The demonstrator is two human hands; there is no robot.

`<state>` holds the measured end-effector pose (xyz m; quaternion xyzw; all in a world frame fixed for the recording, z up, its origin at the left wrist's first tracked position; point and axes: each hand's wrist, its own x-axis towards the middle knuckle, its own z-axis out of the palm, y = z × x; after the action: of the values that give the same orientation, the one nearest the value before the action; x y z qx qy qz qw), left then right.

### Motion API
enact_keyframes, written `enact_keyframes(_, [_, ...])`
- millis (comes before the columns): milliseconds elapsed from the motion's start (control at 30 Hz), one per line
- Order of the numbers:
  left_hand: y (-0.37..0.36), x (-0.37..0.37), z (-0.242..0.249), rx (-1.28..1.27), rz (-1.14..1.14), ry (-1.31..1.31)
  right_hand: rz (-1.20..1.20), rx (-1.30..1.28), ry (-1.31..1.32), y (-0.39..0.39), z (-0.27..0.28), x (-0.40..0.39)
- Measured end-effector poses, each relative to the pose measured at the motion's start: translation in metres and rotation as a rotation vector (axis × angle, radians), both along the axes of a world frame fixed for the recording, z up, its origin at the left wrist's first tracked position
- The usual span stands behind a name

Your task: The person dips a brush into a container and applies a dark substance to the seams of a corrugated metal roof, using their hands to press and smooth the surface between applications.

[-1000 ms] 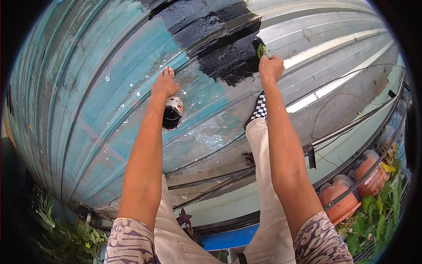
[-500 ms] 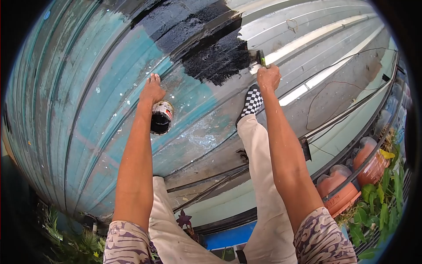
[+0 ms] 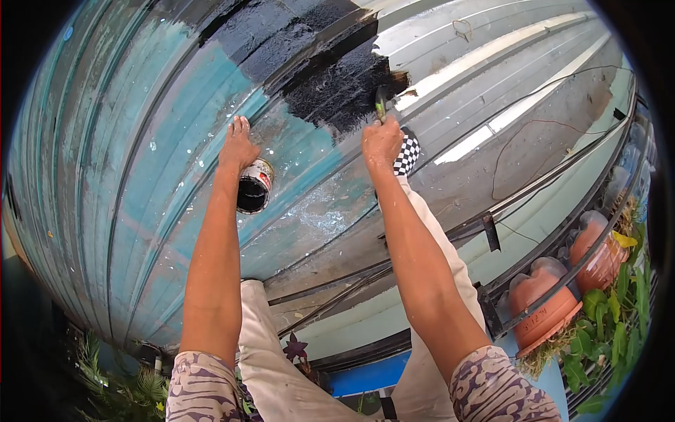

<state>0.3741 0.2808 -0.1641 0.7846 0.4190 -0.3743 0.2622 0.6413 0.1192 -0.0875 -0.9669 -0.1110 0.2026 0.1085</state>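
Note:
My right hand (image 3: 382,144) is closed around the handle of a paintbrush (image 3: 380,105). The brush's dark head is at the right edge of a wet black paint patch (image 3: 330,91) on the ribbed metal roof (image 3: 176,133). My left hand (image 3: 238,145) lies on a raised rib with its fingers stretched forward. Close beside that wrist, a paint can (image 3: 256,184) with black paint inside leans on the roof; whether the hand touches it is hard to see. My foot in a checkered shoe (image 3: 407,153) stands just beyond the right hand, partly covered by it.
Thin wires (image 3: 520,133) run over the grey roof at the right. Past the roof's lower edge are a metal rail (image 3: 555,287), terracotta pots (image 3: 540,309) and green plants (image 3: 612,323). More foliage (image 3: 126,380) shows at the lower left.
My right hand has swung left with the paintbrush, from the bare metal to the black patch. Black paint now reaches farther right. The left hand stays by the can.

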Motion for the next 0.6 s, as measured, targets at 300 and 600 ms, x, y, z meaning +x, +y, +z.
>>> enact_keyframes(300, [0.012,0.002,0.016,-0.089,0.05,-0.058,-0.293,0.018,0.335,0.002,0.006,0.083])
enact_keyframes(600, [0.018,-0.002,0.01,-0.128,0.058,-0.058,0.083,0.041,0.569,-0.004,-0.006,0.06])
